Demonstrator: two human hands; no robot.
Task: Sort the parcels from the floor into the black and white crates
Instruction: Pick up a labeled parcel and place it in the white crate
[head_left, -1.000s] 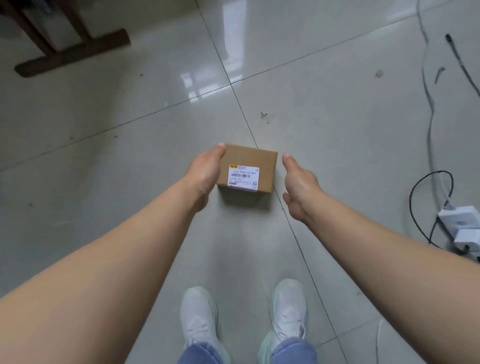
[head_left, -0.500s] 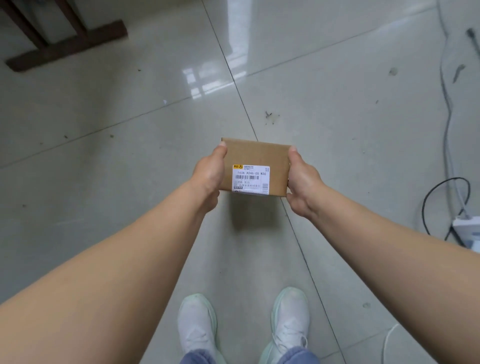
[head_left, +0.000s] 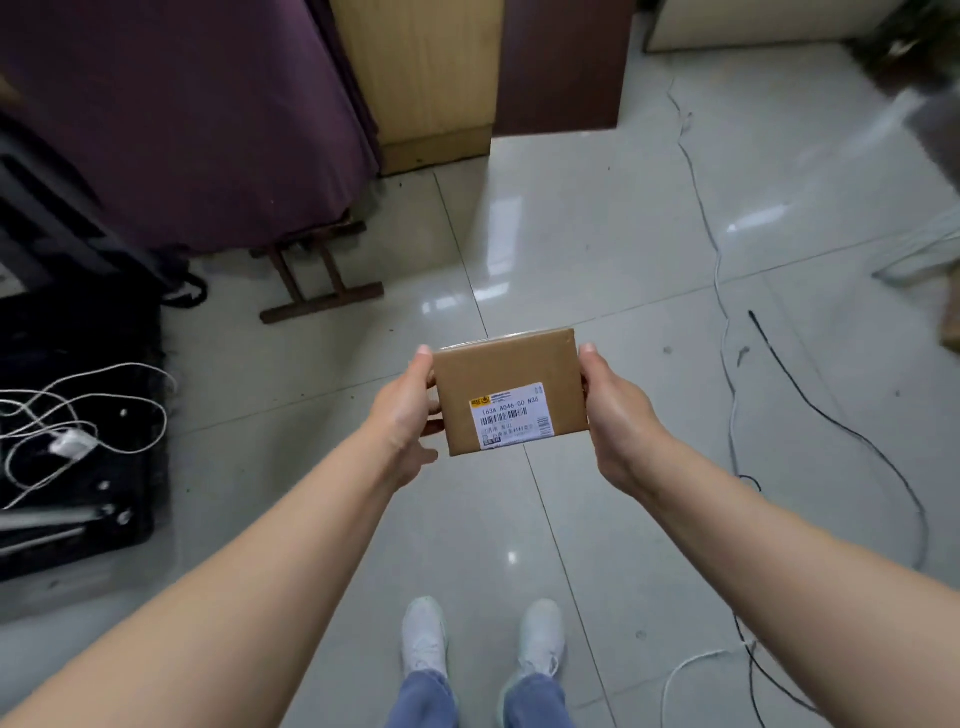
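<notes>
We hold brown cardboard parcel (head_left: 506, 374) in air over tiled floor (head_left: 597, 249), out ahead of our white shoes (head_left: 426, 634). Left hand (head_left: 410, 410) grasps left edge of parcel, thumb on top; right hand (head_left: 618, 415) grasps right edge same way. White label (head_left: 511, 415) with barcode faces up, toward near right corner. Black case (head_left: 78, 457) with white cord (head_left: 104, 379) lies on floor at left.

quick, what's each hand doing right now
Left hand: grips the left side of the cardboard parcel, held above the floor.
Right hand: grips the parcel's right side.
</notes>
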